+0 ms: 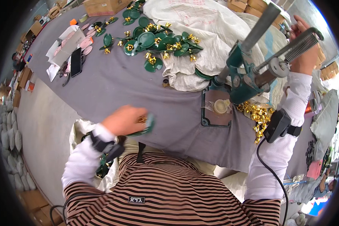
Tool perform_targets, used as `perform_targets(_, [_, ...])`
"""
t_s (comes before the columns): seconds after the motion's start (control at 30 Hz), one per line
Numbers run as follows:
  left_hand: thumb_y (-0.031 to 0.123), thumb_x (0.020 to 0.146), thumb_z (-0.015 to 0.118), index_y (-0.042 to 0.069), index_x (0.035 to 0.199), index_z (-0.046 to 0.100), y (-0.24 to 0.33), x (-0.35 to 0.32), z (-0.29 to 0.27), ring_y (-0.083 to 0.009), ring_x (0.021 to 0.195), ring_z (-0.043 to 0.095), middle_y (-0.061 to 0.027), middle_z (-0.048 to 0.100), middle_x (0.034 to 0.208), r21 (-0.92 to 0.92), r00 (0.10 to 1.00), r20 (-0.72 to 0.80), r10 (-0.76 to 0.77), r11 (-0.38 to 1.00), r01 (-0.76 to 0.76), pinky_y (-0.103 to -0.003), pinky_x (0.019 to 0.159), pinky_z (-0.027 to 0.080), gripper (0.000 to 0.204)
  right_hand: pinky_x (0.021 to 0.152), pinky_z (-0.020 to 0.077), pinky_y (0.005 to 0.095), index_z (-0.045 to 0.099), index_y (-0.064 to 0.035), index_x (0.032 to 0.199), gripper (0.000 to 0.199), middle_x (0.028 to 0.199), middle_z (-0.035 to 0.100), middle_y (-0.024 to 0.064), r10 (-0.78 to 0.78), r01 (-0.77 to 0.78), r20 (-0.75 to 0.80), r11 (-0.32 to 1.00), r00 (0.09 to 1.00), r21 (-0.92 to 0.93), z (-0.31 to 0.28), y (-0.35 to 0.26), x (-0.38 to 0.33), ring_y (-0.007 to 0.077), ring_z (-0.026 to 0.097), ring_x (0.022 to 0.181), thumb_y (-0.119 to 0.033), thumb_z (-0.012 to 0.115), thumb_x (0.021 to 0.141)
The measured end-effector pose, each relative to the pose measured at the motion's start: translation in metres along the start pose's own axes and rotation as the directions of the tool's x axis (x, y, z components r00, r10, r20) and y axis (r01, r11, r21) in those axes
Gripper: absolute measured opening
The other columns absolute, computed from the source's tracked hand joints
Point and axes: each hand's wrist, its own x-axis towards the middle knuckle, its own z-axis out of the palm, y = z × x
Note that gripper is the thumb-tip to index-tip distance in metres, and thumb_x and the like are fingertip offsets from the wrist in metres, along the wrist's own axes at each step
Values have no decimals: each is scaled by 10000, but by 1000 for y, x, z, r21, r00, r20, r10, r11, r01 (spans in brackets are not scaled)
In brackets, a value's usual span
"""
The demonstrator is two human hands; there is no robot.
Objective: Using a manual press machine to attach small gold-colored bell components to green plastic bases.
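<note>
My left hand (125,119), slightly blurred, is over the table's near edge. It is closed on a green disc (148,126) with a gold metal piece on it. On the right stands a green hand press (239,81) with a grey metal column and a spring arm (301,47). Behind that arm is my right hand (303,47), raised, its fingers curled and partly hidden, so what they grip does not show. On the press base (216,123) sits a pale round holder (221,106). Loose gold metal pieces (259,118) lie in a pile beside the base.
Green discs with gold pieces (158,41) are heaped at the back of the grey cloth-covered table (113,83), beside a white woven sack (192,22). At the left are a white box (69,41) of pink discs and a black phone (76,61). Another sack (77,132) hangs below.
</note>
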Motion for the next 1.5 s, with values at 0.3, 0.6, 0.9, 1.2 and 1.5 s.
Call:
perform_targets(0.3, [300,762,716,47,935,671,-63,-66,-56,-345,798,639,-144,663,785,149,920,-100,-379,908,391,-392,711,505,310,556,426,168,664,30,1131,264,811,614,48,-44,34,-61,988,997,-149,10,-2,-4,74,544,657,-118,575,932])
perform_targets(0.6, [225,764,747,36,1070,629,-90,162,1,-364,863,624,-167,652,946,33,634,-771,-56,991,127,-423,803,494,378,549,418,184,660,25,1120,253,788,617,63,-2,-1,-22,990,1000,-140,10,-6,-4,89,549,635,-91,551,923])
perform_targets(0.9, [50,780,734,23,993,627,-10,97,1,-104,787,618,-40,669,889,-381,744,-651,-150,912,-150,-238,706,502,240,473,398,200,648,21,974,148,680,578,-4,-219,199,-31,931,975,-307,29,-2,-17,69,528,545,-99,608,897])
perform_targets(1.2, [84,721,773,-2,1087,471,112,167,77,-150,737,651,-108,701,883,-381,903,-387,186,860,-341,-271,675,522,482,429,322,200,629,-13,907,130,639,539,-21,-11,12,-17,999,1000,51,30,-14,-18,44,451,488,-100,546,858])
perform_targets(1.5, [103,689,768,-20,1161,470,119,176,77,-347,874,664,-167,681,931,-298,918,-382,105,926,-230,-386,759,534,571,429,344,175,635,58,1046,233,863,640,59,-82,62,-70,966,994,-251,37,-59,-75,50,480,502,-94,547,892])
